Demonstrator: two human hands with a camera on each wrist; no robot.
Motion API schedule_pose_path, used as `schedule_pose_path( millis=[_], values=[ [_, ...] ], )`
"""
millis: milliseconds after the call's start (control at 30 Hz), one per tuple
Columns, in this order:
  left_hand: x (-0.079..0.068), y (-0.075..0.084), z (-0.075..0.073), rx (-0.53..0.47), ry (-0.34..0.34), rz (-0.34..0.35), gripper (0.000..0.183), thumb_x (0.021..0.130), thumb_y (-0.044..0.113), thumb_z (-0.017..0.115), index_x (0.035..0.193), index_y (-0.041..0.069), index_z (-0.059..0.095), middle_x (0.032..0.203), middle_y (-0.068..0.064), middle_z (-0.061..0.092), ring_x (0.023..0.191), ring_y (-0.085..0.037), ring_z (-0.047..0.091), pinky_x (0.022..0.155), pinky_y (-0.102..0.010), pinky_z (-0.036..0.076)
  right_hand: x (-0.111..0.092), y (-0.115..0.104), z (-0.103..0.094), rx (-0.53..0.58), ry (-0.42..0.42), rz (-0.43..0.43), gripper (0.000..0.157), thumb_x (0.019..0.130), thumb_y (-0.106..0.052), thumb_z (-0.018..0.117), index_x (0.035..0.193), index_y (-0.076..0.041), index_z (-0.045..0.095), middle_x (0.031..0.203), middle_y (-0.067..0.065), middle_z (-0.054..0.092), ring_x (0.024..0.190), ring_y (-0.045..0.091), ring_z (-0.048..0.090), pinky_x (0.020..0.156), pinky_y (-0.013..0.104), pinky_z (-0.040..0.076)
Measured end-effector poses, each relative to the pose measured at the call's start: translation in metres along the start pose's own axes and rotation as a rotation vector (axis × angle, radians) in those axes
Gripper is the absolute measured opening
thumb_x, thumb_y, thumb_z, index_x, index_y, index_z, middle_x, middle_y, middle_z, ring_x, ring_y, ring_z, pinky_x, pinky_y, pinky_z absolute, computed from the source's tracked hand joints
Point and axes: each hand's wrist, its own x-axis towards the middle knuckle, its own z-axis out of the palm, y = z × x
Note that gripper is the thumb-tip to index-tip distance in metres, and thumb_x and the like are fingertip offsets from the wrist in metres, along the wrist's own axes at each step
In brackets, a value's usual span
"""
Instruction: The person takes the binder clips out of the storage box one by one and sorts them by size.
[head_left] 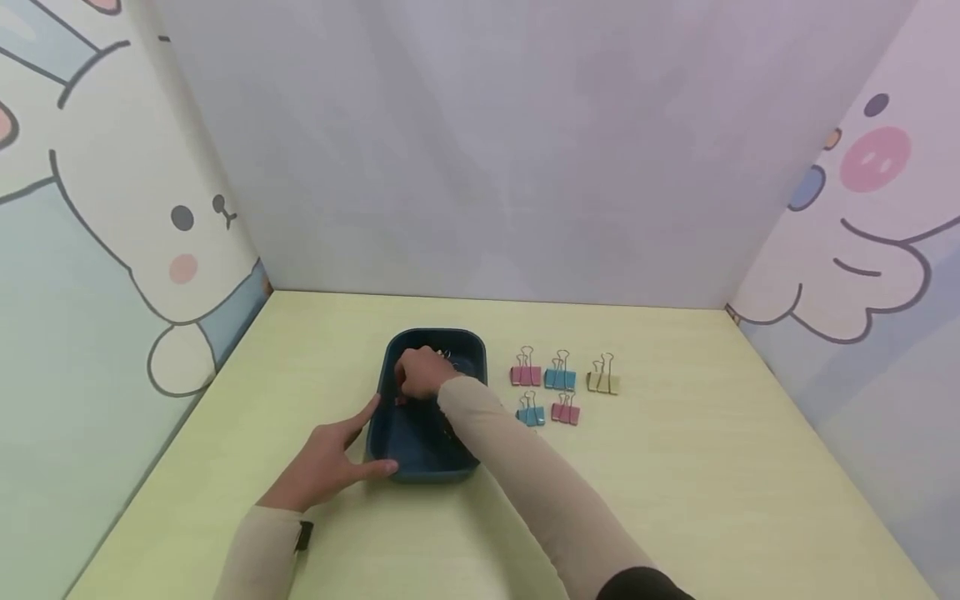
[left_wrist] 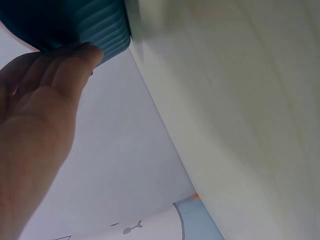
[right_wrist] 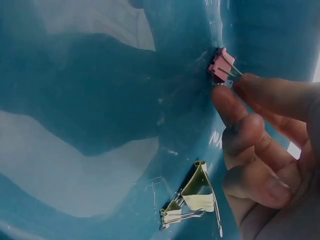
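My right hand [head_left: 426, 372] is inside a dark blue tray [head_left: 427, 477]. Its thumb and forefinger pinch a small pink binder clip [right_wrist: 223, 64] by the wire handles, against the tray's wall. The other fingers are curled in. Two yellow binder clips, one larger [right_wrist: 199, 192] and one smaller [right_wrist: 171, 214], lie on the tray floor below that hand. My left hand [head_left: 327, 462] rests at the tray's left side, fingers extended along the ribbed outer wall [left_wrist: 102, 25] and thumb near the front left corner.
Right of the tray, binder clips stand in two rows: pink [head_left: 526, 376], blue [head_left: 560, 379] and yellow [head_left: 603, 382] behind, smaller blue [head_left: 531, 416] and pink [head_left: 566, 413] in front. A pale wood table [head_left: 712, 467] is walled at the back and both sides.
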Motion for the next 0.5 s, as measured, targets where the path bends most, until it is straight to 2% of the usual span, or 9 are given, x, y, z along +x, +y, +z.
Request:
schedule_pose_path(
  millis=[300,500],
  values=[
    [-0.002,0.003,-0.003,0.011,0.003,0.002,0.107,0.078,0.063,0.076,0.16,0.016,0.026,0.159,-0.022,0.038,0.14,-0.043,0.048,0.11,-0.055,0.048,-0.014,-0.009,-0.014,0.027,-0.005,-0.011,0.023,0.095,-0.006,0.063,0.081,-0.019,0.076,0.074,-0.006,0.071,0.075,0.011,0.064,0.073,0.025,0.054],
    [-0.004,0.005,-0.004,0.02,0.0,0.003,0.108,0.078,0.065,0.075,0.16,0.016,0.026,0.159,-0.022,0.038,0.14,-0.044,0.049,0.11,-0.055,0.048,-0.019,-0.011,-0.025,0.009,0.013,-0.037,0.022,0.095,-0.008,0.063,0.079,-0.018,0.074,0.076,-0.005,0.071,0.073,0.012,0.062,0.065,0.023,0.051]
  ],
)
